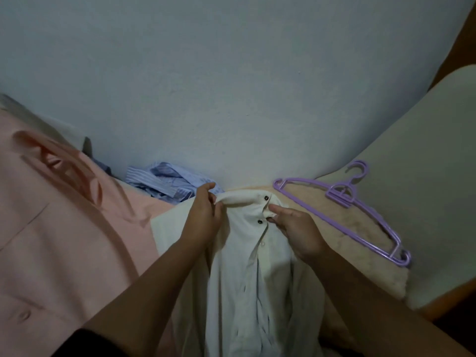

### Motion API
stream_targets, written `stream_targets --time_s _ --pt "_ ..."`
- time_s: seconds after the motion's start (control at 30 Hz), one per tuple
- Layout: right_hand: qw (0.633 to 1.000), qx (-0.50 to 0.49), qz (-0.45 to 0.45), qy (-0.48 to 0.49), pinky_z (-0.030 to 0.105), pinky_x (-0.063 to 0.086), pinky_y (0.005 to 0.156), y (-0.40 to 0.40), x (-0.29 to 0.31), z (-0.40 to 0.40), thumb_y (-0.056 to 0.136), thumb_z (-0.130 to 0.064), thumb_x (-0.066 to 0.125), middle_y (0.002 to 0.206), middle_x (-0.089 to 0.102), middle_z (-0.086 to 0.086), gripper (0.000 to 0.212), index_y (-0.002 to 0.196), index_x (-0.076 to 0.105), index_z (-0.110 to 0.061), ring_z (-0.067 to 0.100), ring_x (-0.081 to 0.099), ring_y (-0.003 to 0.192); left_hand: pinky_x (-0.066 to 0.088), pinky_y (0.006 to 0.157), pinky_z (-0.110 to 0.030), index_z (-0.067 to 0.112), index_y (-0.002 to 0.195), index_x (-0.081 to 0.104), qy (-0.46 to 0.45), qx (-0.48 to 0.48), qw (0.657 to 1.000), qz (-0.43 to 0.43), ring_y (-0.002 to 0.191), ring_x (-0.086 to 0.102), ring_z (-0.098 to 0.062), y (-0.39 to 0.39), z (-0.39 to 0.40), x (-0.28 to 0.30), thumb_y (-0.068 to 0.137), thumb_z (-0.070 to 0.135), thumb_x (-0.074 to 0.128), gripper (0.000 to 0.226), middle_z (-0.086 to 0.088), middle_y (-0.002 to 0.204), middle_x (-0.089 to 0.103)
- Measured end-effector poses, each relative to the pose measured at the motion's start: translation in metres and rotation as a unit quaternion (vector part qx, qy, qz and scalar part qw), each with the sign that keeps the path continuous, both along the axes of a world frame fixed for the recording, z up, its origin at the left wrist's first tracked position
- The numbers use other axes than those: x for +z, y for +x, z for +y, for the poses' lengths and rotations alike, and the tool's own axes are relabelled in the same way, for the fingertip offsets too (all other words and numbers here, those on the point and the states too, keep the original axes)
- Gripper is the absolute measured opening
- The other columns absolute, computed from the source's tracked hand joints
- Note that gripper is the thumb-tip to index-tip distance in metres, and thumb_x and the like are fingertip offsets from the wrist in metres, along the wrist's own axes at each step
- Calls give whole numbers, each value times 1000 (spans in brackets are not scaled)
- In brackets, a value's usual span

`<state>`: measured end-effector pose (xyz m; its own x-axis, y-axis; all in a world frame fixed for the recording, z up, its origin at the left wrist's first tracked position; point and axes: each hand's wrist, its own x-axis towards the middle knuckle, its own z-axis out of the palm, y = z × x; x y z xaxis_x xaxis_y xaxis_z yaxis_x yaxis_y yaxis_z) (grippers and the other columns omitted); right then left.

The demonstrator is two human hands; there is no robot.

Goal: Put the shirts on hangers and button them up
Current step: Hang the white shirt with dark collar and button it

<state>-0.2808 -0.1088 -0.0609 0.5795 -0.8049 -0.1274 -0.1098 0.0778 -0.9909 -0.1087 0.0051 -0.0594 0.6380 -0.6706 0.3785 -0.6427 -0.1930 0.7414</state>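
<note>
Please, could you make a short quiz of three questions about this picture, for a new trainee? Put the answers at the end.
1. True or false: the purple hanger is inside the white shirt.
2. Which shirt lies at the far left? A) pink B) green C) black
3. Fill in: the left hand grips the white shirt at its ____.

Key:
1. False; the hanger lies apart, to the right of the right hand, which pinches the placket near the dark buttons.
2. A, the pink shirt.
3. Collar.
</note>
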Motion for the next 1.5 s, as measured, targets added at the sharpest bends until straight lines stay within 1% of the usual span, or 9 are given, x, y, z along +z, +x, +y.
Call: stream_targets --time_s 0.2,0.37,0.43,0.53,0.67,0.87,1.03,1.27,1.5 --pt "998 -13 57 -31 38 39 108 34 -35 -35 85 0 54 120 65 7 33 104 70 -22 20 57 117 37 84 -20 9 134 37 59 -11 995 76 98 54 -19 22 -36 -56 88 2 56 51 -4 110 52" --pt "986 12 114 -119 15 36 100 40 -68 -35 87 11 45 123 55 10 38 113 66 -7 19 52 117 20 102 -13 13 131 43 136 -33 989 51 139 31 -21 27 -39 -87 84 2 61 52 -4 144 37" --pt "979 13 118 -167 31 37 108 39 -78 -30 82 17 42 139 43 20 47 113 65 -10 30 49 124 13 106 -13 12 135 44 140 -38 989 3 144 18 -12 28 -38 -86 86 6 62 52 -5 157 20" --pt "962 -28 144 -231 40 38 109 33 -81 -16 79 13 43 147 34 18 54 125 60 -9 32 45 129 16 97 -6 14 123 57 106 -17 993 -57 139 25 -5 18 -30 -78 87 12 62 36 -6 154 30" --pt "969 -116 124 -182 5 34 87 19 -75 10 88 6 45 131 50 6 43 126 57 -9 11 50 110 30 91 -11 13 101 66 0 10 993 -114 102 51 -11 -31 -14 -67 84 20 59 20 -5 107 62" --pt "989 -119 83 -31 6 43 66 10 -84 28 88 3 49 103 63 -5 48 132 45 -17 4 61 88 40 65 -6 26 105 57 76 24 984 159 76 57 -2 -87 -10 -85 84 19 67 24 9 86 60" --pt "989 -69 120 -44 2 41 67 13 -87 23 89 0 52 107 66 -3 49 134 43 -18 6 60 93 49 77 -24 19 107 57 -3 95 917 388 76 62 -14 -64 -5 -87 84 7 66 27 -3 80 64" --pt "979 -67 148 -122 7 41 61 31 -96 23 85 -2 56 71 59 -6 42 124 51 -18 4 55 66 50 81 -24 19 105 57 -24 61 893 446 73 63 -10 -57 -4 -96 83 5 70 29 2 72 64" --pt "973 -78 169 -137 8 40 61 25 -95 31 83 -3 57 79 57 -4 17 86 52 -19 15 57 75 56 75 -39 14 95 69 15 36 917 397 77 67 -29 -66 2 -92 84 13 70 11 -15 89 71"
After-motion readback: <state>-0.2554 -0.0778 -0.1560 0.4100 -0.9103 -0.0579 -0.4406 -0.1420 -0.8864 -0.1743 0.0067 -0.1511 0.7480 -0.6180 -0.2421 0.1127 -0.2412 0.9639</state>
